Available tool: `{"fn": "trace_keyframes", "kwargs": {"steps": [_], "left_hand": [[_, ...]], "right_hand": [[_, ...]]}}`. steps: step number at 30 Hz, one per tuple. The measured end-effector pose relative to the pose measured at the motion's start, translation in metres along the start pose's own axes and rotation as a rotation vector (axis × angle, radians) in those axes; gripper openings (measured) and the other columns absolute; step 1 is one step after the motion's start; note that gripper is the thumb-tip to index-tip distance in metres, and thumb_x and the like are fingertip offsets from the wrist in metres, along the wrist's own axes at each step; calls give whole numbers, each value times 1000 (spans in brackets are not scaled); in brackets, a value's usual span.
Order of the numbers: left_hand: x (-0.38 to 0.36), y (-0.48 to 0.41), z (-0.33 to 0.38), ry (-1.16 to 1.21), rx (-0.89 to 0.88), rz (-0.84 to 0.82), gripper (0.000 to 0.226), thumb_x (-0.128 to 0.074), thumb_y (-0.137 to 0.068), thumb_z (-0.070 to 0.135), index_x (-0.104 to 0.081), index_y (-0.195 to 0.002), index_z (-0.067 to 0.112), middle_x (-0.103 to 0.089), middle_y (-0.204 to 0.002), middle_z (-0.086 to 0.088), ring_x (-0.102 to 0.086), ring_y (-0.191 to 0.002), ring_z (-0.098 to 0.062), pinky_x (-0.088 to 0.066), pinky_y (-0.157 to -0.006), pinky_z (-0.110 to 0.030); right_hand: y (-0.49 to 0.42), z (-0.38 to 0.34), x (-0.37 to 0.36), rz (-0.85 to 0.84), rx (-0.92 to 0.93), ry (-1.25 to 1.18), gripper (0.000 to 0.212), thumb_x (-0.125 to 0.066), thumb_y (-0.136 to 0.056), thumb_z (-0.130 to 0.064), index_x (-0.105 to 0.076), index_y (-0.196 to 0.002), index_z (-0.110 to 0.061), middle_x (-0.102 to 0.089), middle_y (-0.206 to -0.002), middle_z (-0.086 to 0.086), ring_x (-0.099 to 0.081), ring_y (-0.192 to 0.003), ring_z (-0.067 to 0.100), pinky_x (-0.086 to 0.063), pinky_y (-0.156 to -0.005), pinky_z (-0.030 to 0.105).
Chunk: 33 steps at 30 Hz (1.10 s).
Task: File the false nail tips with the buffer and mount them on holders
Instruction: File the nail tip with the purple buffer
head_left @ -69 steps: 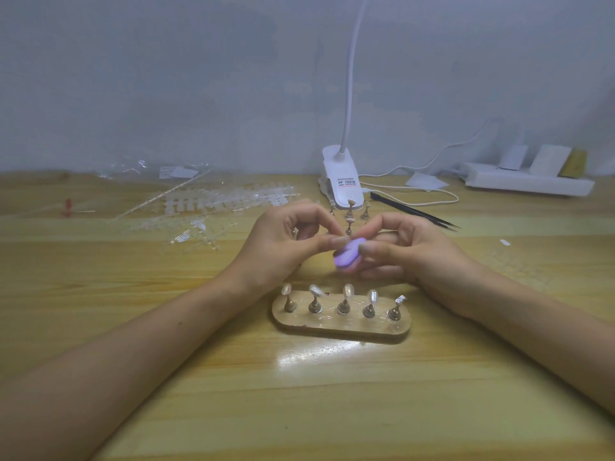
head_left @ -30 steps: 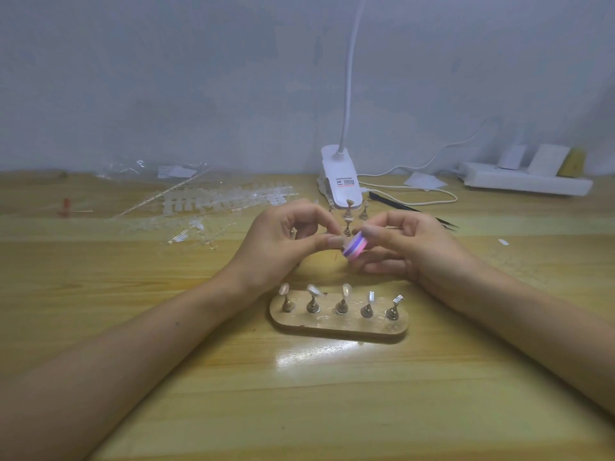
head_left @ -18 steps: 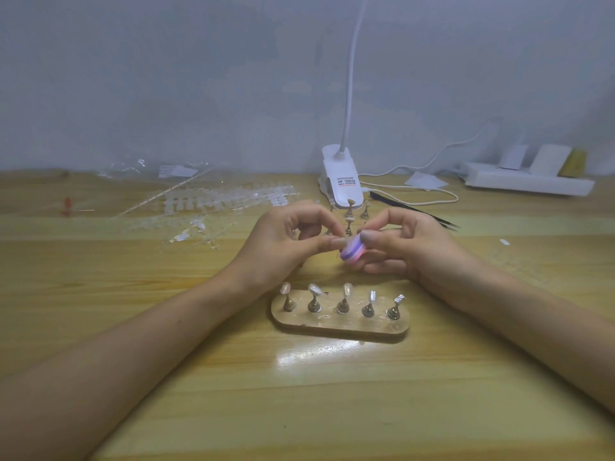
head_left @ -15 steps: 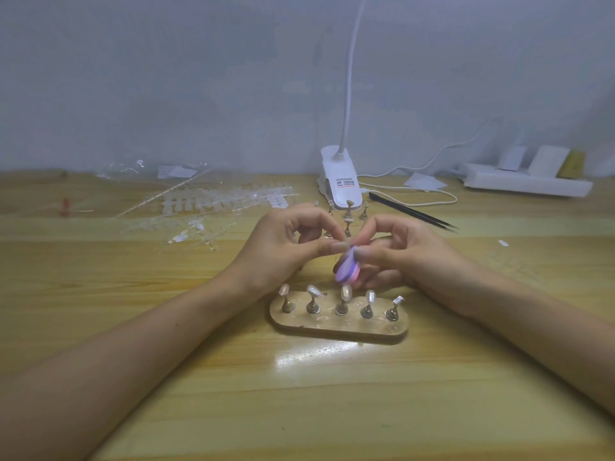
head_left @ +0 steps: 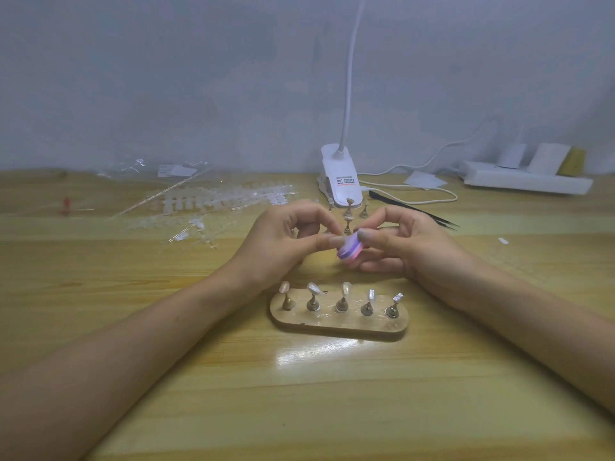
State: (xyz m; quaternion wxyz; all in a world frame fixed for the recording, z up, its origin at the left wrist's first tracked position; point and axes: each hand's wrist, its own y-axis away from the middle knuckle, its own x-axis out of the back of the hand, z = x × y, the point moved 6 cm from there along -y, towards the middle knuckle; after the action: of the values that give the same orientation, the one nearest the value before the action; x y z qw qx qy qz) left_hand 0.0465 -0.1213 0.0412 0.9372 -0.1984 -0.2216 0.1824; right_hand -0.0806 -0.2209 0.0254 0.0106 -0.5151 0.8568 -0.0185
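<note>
My right hand grips a small purple and pink buffer between thumb and fingers. My left hand pinches something tiny against the buffer, most likely a nail tip, but my fingertips hide it. Both hands meet above the table, just behind a wooden holder base. Several pegs stand on that base, each topped with a clear nail tip. A few loose holders stand behind my hands.
Strips of clear nail tips and plastic wrapping lie at the back left. A white clip lamp stands at the back centre with its cable. Black tweezers lie to its right. A white power strip sits at the far right.
The buffer has kept shifting and tilting between my right fingers against the left fingertips, dipping lower half a second ago and now back up. The left hand stays almost still.
</note>
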Motion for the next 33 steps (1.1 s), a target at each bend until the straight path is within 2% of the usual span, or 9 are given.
{"fn": "trace_keyframes", "kwargs": {"steps": [7, 11, 14, 17, 22, 24, 28, 31, 33], "left_hand": [[0, 0, -2, 32, 29, 7, 10, -75, -78, 18, -70, -83, 10, -31, -50, 10, -34, -47, -8, -32, -49, -19], [-1, 0, -2, 3, 20, -7, 5, -75, -81, 13, -71, -83, 11, -32, -50, 10, -35, -48, -8, -33, -50, -19], [1, -1, -4, 38, 49, 23, 12, -76, -77, 19, -71, -82, 9, -30, -53, 4, -33, -49, -11, -32, -49, -21], [-1, 0, -3, 19, 36, 10, 8, -76, -79, 16, -71, -83, 10, -31, -52, 5, -35, -47, -9, -32, -49, -19], [1, 1, -3, 21, 41, 36, 7, -77, -79, 17, -72, -81, 13, -31, -54, 1, -34, -54, -20, -29, -59, -32], [1, 1, -2, -5, 29, 29, 6, -76, -79, 17, -72, -81, 14, -32, -53, 4, -35, -54, -17, -29, -60, -32], [2, 0, -3, 44, 45, 53, 13, -76, -76, 23, -72, -81, 12, -29, -56, -2, -31, -54, -19, -26, -58, -33], [0, 1, 0, 21, 26, 45, 14, -75, -76, 26, -71, -81, 14, -31, -53, 3, -33, -54, -19, -28, -58, -32], [2, 0, -2, 31, 40, 53, 12, -76, -77, 22, -71, -81, 12, -30, -54, -1, -33, -54, -20, -28, -59, -32]], "right_hand": [[0, -2, 3, 48, 23, -32, 20, -72, -77, -23, -59, -86, -12, -74, -92, 22, -74, -75, 27, -59, -62, 24], [1, -1, -3, -20, 13, 33, 20, -72, -78, -23, -59, -87, -12, -75, -93, 22, -74, -77, 27, -60, -65, 26], [2, -3, 4, 66, 49, -28, 17, -70, -79, -20, -58, -87, -11, -75, -89, 19, -75, -75, 25, -58, -61, 24], [3, -1, -4, -21, 33, 28, 16, -71, -79, -18, -58, -87, -12, -76, -90, 19, -75, -77, 25, -59, -64, 25], [2, -2, 1, 48, 63, -3, 17, -71, -78, -21, -58, -86, -13, -76, -90, 18, -75, -76, 25, -60, -66, 27], [3, -1, -5, -28, 35, 46, 19, -72, -78, -22, -58, -86, -13, -76, -93, 19, -75, -80, 27, -60, -68, 29], [2, -2, 2, 53, 56, -14, 17, -70, -80, -19, -56, -88, -11, -76, -90, 18, -75, -78, 24, -59, -66, 25], [2, 0, -7, -57, 40, 54, 15, -70, -82, -17, -56, -87, -13, -76, -92, 18, -75, -78, 24, -60, -68, 28], [2, -1, 0, 42, 59, 5, 16, -71, -80, -19, -57, -86, -13, -75, -94, 21, -75, -82, 28, -61, -73, 31]]}}
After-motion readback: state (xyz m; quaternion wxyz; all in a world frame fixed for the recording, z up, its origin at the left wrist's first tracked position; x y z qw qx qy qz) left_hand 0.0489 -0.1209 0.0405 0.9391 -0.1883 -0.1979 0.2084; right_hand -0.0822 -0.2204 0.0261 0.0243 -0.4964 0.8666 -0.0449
